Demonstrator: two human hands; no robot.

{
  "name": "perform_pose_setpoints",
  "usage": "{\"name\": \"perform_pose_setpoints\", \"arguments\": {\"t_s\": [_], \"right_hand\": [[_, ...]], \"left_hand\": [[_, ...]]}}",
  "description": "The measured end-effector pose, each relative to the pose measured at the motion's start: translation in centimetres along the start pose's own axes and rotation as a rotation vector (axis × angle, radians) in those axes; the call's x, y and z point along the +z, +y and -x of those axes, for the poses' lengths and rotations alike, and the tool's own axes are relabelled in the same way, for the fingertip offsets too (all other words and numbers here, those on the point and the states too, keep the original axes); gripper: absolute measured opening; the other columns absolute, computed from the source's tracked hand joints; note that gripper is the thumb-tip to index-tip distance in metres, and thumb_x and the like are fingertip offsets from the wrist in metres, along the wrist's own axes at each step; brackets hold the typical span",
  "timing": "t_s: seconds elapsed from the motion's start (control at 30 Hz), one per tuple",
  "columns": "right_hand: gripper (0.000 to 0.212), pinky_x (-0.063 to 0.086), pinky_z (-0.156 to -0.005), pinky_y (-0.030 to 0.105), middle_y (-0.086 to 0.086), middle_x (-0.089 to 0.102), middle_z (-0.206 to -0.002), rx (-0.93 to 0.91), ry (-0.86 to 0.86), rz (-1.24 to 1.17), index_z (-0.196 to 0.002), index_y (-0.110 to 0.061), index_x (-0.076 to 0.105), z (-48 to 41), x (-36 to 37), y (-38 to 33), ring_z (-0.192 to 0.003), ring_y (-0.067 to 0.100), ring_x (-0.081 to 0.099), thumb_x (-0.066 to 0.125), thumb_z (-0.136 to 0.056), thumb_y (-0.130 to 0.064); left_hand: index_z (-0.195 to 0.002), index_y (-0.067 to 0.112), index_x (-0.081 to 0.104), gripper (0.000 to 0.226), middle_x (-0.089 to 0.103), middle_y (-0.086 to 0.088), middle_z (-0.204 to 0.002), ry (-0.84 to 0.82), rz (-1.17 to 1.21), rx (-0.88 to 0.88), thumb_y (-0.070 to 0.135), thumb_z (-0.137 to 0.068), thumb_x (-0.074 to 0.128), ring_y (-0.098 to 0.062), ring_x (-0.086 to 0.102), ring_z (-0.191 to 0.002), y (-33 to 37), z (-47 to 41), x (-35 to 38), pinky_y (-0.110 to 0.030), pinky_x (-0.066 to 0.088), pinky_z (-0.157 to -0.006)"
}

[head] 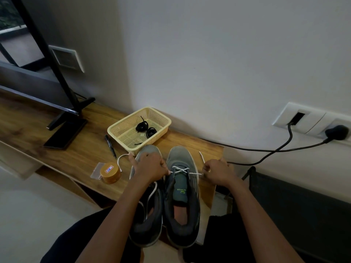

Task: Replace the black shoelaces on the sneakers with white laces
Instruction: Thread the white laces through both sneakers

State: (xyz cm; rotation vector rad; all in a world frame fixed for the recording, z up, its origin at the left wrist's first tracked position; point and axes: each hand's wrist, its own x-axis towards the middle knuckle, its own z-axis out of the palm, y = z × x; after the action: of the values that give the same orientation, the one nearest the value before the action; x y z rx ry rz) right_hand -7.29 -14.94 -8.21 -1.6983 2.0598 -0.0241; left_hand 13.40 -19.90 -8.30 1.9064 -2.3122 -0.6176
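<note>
Sneakers [179, 156] side by side on table [85, 158], toes twd basket [121, 128] w/ black laces [146, 129]. Left hand [150, 164] over left sneaker [146, 230], pinching white lace [180, 170]. Lace crosses right sneaker's [182, 221] front eyelets. Right hand [216, 172] grips its other end.

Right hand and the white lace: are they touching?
Touching. The head view shows the right hand pinching the white lace: it runs taut from the right sneaker into the fingers, and its tip sticks out above the hand.
</note>
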Motion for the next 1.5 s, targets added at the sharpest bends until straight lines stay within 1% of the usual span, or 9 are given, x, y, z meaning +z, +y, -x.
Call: {"name": "perform_pose_setpoints", "arguments": {"t_s": [0.13, 0.33, 0.43, 0.57, 0.73, 1.13, 1.3, 1.43, 1.5], "right_hand": [[0.021, 0.043, -0.093, 0.045, -0.008, 0.064, -0.077, -0.018, -0.001, -0.148, -0.069, -0.018, 0.06, -0.1, -0.3, 0.2, -0.085, 0.015, 0.059, 0.054, -0.089, -0.015], [0.011, 0.047, -0.057, 0.021, 0.003, 0.061, -0.059, -0.086, 0.186, -0.719, -0.072, -0.002, 0.067, 2.4, -3.4, -0.5, -0.051, 0.006, 0.054, 0.065, -0.081, 0.002], [0.002, 0.048, -0.057, 0.017, 0.007, 0.063, -0.061, -0.203, 0.263, -0.979, -0.08, 0.005, 0.067, 4.3, -5.5, -2.0, -0.052, 0.006, 0.056, 0.065, -0.08, 0.006], [0.008, 0.052, -0.068, 0.019, 0.006, 0.066, -0.064, -0.373, 0.289, -1.104, -0.078, -0.004, 0.069, 5.6, -7.5, -4.4, -0.064, 0.011, 0.063, 0.067, -0.078, 0.004], [0.009, 0.052, -0.068, 0.021, 0.007, 0.065, -0.063, -0.492, 0.309, -1.305, -0.082, -0.002, 0.07, 7.2, -9.2, -6.0, -0.066, 0.015, 0.061, 0.066, -0.073, -0.001], [0.028, 0.047, -0.09, 0.036, 0.01, 0.072, -0.088, -0.6, 0.146, -1.738, -0.086, -0.013, 0.076, 7.2, -9.3, -6.4, -0.085, 0.02, 0.065, 0.049, -0.08, -0.007], [0.011, 0.044, -0.075, 0.025, -0.004, 0.069, -0.078, -0.23, 0.584, -1.763, -0.084, -0.014, 0.071, 5.8, -8.7, -5.5, -0.074, 0.007, 0.056, 0.069, -0.074, -0.011], [0.013, 0.046, -0.076, 0.028, -0.001, 0.065, -0.078, -0.052, 0.89, -1.71, -0.076, -0.014, 0.066, 5.4, -8.8, -3.7, -0.077, 0.01, 0.057, 0.064, -0.082, -0.003], [0.015, 0.051, -0.071, 0.029, 0.002, 0.064, -0.068, -0.093, 0.9, -1.793, -0.077, -0.01, 0.062, 5.4, -9.0, -3.6, -0.068, 0.015, 0.06, 0.056, -0.086, 0.001]], "left_hand": [[-0.068, 0.025, 0.068, 0.023, 0.065, 0.014, -0.099, 0.021, 0.0, -0.001, 0.046, -0.077, 0.07, -0.018, 0.038, -0.129, -0.1, -0.1, 0.1, -0.064, -0.009, -0.107], [-0.083, 0.027, 0.072, 0.017, 0.067, 0.01, -0.101, 0.092, 0.006, 0.011, 0.042, -0.085, 0.064, -0.016, 0.046, -0.121, 0.4, 0.3, -0.5, -0.054, 0.002, -0.112], [-0.113, 0.021, 0.067, 0.023, 0.063, 0.006, -0.121, 0.04, 0.373, 0.187, 0.027, -0.092, 0.059, -0.008, 0.053, -0.116, 2.2, 1.3, -2.2, -0.014, 0.023, -0.091], [-0.115, 0.019, 0.066, 0.026, 0.066, 0.009, -0.115, -0.132, 0.813, 0.425, 0.015, -0.089, 0.063, 0.005, 0.058, -0.106, 5.4, 3.1, -4.5, -0.017, 0.042, -0.096], [-0.09, 0.02, 0.07, 0.012, 0.073, 0.006, -0.079, 0.041, 1.014, 0.553, 0.01, -0.087, 0.065, -0.007, 0.069, -0.082, 6.8, 3.5, -5.8, -0.018, 0.051, -0.081], [-0.101, 0.014, 0.071, 0.016, 0.071, 0.012, -0.082, 0.111, 0.853, 0.399, 0.014, -0.088, 0.063, 0.006, 0.065, -0.083, 3.6, 2.0, -5.0, -0.01, 0.045, -0.083], [-0.117, 0.029, 0.06, 0.033, 0.063, 0.015, -0.089, 0.091, 0.658, 0.247, 0.027, -0.085, 0.069, -0.004, 0.061, -0.084, 2.7, 1.7, -4.7, -0.024, 0.049, -0.081], [-0.09, 0.021, 0.063, 0.007, 0.062, 0.004, -0.088, 0.124, 0.386, 0.024, 0.028, -0.086, 0.065, -0.016, 0.061, -0.085, 1.5, 1.8, -4.0, -0.031, 0.049, -0.079], [-0.087, 0.021, 0.067, 0.018, 0.065, 0.001, -0.094, 0.112, 0.142, 0.054, 0.037, -0.088, 0.06, -0.019, 0.062, -0.093, 2.0, 2.6, -3.0, -0.033, 0.047, -0.084]]}}
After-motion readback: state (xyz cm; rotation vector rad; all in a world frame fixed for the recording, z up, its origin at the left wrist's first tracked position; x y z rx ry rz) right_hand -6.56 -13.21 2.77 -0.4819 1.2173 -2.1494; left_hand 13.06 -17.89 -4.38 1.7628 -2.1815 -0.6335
